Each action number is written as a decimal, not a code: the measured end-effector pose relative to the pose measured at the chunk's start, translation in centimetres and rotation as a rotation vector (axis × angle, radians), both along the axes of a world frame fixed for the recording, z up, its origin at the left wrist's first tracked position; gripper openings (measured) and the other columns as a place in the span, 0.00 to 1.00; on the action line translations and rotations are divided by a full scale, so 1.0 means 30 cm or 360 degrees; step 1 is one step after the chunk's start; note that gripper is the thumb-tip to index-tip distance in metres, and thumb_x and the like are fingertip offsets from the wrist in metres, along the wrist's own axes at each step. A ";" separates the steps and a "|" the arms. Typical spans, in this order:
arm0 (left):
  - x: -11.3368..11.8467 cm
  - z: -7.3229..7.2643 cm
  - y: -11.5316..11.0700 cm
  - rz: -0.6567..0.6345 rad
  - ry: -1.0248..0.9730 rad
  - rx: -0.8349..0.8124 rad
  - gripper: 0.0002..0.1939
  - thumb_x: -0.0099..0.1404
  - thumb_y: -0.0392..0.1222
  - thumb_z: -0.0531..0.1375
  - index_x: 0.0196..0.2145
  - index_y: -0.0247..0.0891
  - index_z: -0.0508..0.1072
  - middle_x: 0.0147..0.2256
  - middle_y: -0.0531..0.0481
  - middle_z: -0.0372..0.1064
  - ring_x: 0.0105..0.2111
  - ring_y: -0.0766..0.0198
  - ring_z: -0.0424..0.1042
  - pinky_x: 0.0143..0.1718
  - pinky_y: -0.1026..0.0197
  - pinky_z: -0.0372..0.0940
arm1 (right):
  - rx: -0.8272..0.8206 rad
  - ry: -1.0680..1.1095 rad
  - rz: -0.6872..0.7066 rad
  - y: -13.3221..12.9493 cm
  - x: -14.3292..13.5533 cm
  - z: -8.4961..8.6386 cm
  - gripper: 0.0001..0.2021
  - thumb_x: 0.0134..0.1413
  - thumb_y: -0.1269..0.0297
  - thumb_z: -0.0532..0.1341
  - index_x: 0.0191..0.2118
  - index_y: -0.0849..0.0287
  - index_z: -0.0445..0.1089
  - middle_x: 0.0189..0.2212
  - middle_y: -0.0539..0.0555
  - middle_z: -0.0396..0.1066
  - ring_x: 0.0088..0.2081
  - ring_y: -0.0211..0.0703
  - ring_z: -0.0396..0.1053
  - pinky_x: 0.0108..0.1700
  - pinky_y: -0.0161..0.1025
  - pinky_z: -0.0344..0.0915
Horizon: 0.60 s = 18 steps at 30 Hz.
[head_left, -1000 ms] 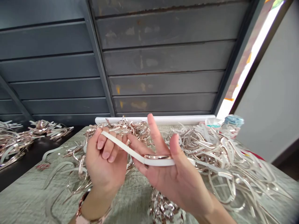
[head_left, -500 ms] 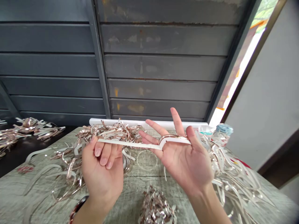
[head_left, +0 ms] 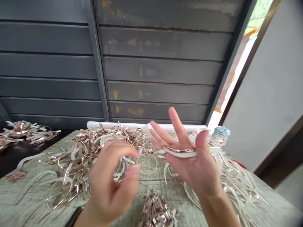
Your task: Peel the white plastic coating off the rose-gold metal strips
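Observation:
My right hand (head_left: 189,157) is raised palm up with its fingers spread. Across its palm, tucked at the base of the thumb, lies a foil strip (head_left: 182,154), rose-gold on one face and white on the other. My left hand (head_left: 113,183) is blurred by motion; its fingers are bent, with a gap between thumb and forefinger, and no strip shows in it. Behind the left hand is a tangled pile of the same foil strips (head_left: 82,154). Below and between the hands sits a crinkled rose-gold foil bundle (head_left: 158,209).
Loose pale strips (head_left: 239,186) spread over the wood-patterned table (head_left: 132,201) at right. A jar with a blue lid (head_left: 221,135) stands at the back right. Along the back edge lies a white tube (head_left: 163,127). More foil clumps (head_left: 26,132) rest on a dark surface at left.
My left hand has let go of the strip stretched between the hands and turned over, moving slightly right. The strip now lies across my right palm.

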<state>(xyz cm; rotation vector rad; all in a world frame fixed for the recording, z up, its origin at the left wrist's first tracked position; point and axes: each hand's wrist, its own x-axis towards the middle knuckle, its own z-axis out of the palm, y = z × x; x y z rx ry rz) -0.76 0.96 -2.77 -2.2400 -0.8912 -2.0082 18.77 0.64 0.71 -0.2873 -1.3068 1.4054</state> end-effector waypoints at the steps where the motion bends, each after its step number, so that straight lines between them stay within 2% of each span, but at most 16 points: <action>1: 0.025 0.010 0.006 0.0027 0.0207 -0.0029 0.10 0.72 0.48 0.56 0.36 0.43 0.70 0.35 0.50 0.73 0.39 0.55 0.70 0.43 0.51 0.63 | -0.0006 -0.0051 0.0018 -0.007 0.001 0.003 0.34 0.63 0.30 0.39 0.66 0.35 0.62 0.63 0.46 0.68 0.73 0.49 0.47 0.72 0.59 0.35; 3: 0.070 0.024 0.014 -0.0020 0.0519 -0.0145 0.07 0.73 0.44 0.56 0.38 0.42 0.71 0.37 0.50 0.74 0.40 0.56 0.70 0.44 0.52 0.60 | -0.0014 -0.0100 0.0051 -0.019 -0.002 0.006 0.36 0.62 0.29 0.38 0.65 0.36 0.63 0.64 0.47 0.67 0.72 0.52 0.49 0.72 0.62 0.38; 5: 0.098 0.024 0.018 -0.0090 0.0652 -0.0238 0.08 0.75 0.42 0.55 0.36 0.42 0.71 0.34 0.52 0.73 0.36 0.58 0.69 0.42 0.53 0.58 | -0.0018 -0.0123 0.0098 -0.026 -0.008 0.007 0.37 0.61 0.29 0.37 0.66 0.36 0.63 0.65 0.47 0.66 0.72 0.53 0.49 0.71 0.63 0.41; 8: 0.104 0.009 0.025 -0.0071 0.0565 -0.0238 0.10 0.72 0.44 0.59 0.32 0.42 0.70 0.28 0.54 0.71 0.31 0.58 0.67 0.37 0.56 0.55 | -0.0023 -0.0144 0.0118 -0.030 -0.016 0.008 0.37 0.61 0.29 0.35 0.65 0.36 0.63 0.66 0.47 0.64 0.73 0.52 0.46 0.70 0.61 0.44; 11: 0.089 -0.002 0.039 -0.0037 0.0442 -0.0263 0.13 0.68 0.46 0.63 0.28 0.42 0.68 0.25 0.55 0.68 0.26 0.59 0.63 0.34 0.57 0.52 | -0.0004 -0.0154 0.0120 -0.031 -0.019 0.008 0.36 0.63 0.31 0.35 0.63 0.34 0.66 0.68 0.41 0.60 0.74 0.49 0.44 0.71 0.57 0.44; 13: 0.078 -0.004 0.049 -0.0041 0.0441 -0.0290 0.13 0.68 0.47 0.63 0.28 0.42 0.69 0.26 0.54 0.69 0.29 0.58 0.64 0.35 0.57 0.52 | 0.0013 -0.0186 0.0120 -0.031 -0.018 0.006 0.36 0.63 0.31 0.35 0.62 0.34 0.67 0.68 0.40 0.59 0.74 0.49 0.44 0.71 0.55 0.44; 16: 0.068 -0.001 0.055 -0.0025 0.0500 -0.0240 0.08 0.67 0.48 0.64 0.33 0.43 0.73 0.33 0.50 0.73 0.38 0.52 0.65 0.41 0.55 0.52 | 0.0024 -0.0276 0.0092 -0.028 -0.016 0.000 0.37 0.64 0.32 0.34 0.61 0.37 0.70 0.68 0.42 0.60 0.74 0.51 0.44 0.72 0.55 0.44; 18: 0.066 0.003 0.051 -0.0125 0.0550 -0.0283 0.06 0.68 0.46 0.63 0.36 0.44 0.76 0.36 0.49 0.74 0.40 0.52 0.66 0.44 0.55 0.53 | 0.0046 -0.0333 0.0116 -0.026 -0.014 -0.005 0.39 0.63 0.32 0.33 0.62 0.39 0.69 0.68 0.42 0.59 0.74 0.52 0.43 0.72 0.56 0.44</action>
